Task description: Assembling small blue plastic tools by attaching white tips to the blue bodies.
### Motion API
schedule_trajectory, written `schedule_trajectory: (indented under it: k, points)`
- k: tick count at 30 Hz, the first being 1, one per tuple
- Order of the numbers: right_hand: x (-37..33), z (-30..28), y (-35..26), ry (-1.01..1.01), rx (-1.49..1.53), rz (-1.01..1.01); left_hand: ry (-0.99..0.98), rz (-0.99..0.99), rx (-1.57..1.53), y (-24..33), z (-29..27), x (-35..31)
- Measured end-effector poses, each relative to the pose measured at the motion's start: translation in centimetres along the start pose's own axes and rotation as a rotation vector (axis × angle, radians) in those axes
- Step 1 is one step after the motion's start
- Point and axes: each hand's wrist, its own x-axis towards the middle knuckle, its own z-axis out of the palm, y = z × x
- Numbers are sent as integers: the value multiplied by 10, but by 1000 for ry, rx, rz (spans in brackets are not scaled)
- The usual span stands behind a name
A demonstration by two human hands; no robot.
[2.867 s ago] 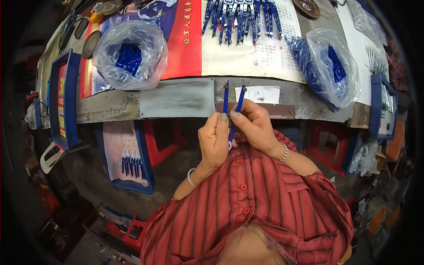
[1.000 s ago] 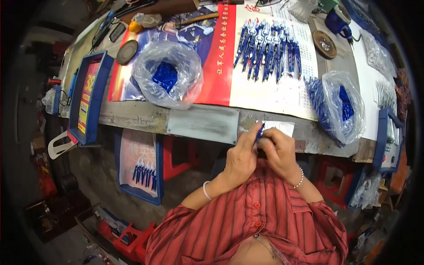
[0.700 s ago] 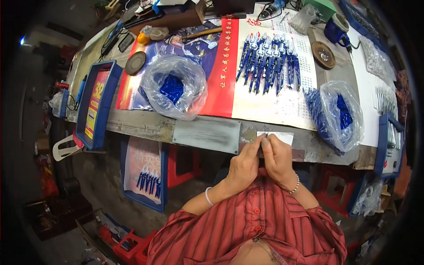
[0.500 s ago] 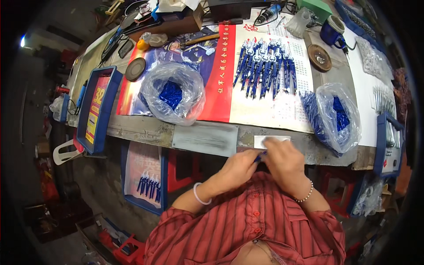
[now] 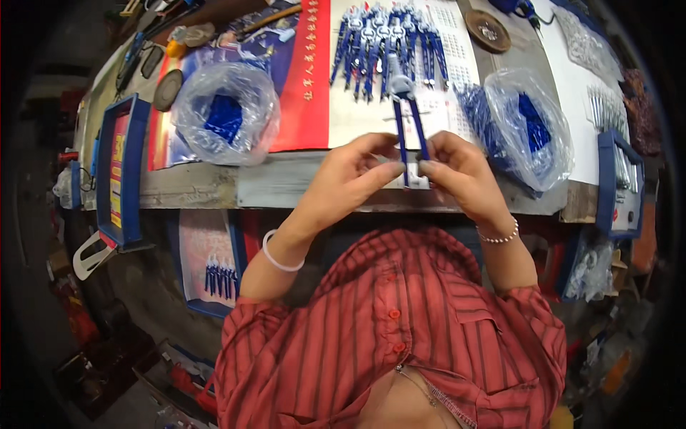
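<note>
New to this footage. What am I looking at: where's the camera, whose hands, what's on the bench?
One view only: a fisheye camera worn on a person's head, looking down, so straight edges bend. No machine here. The left hand and right hand are the person's own, coming in from below. Together they hold up a blue drawing compass, its legs slightly apart, one leg in each hand. On the workbench lie a row of similar blue compasses, two clear plastic bags of blue parts, and a blue-framed tray at the left.

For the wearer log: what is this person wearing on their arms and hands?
Bare hands, no gloves. Left hand has a thin white bangle at the wrist; right hand a pale beaded bracelet. Red, dark-striped shirt sleeves end short of the forearms.
</note>
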Motion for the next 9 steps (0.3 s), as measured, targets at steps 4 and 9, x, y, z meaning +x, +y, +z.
schedule_trajectory:
  k: [4,9]
  points:
    - [17,-4,12,28,-43,-8,-34,-95,-81,-17,5,23]
    - [39,-19,16,114,-174,-5,-70,-108,-32,-33,7,35]
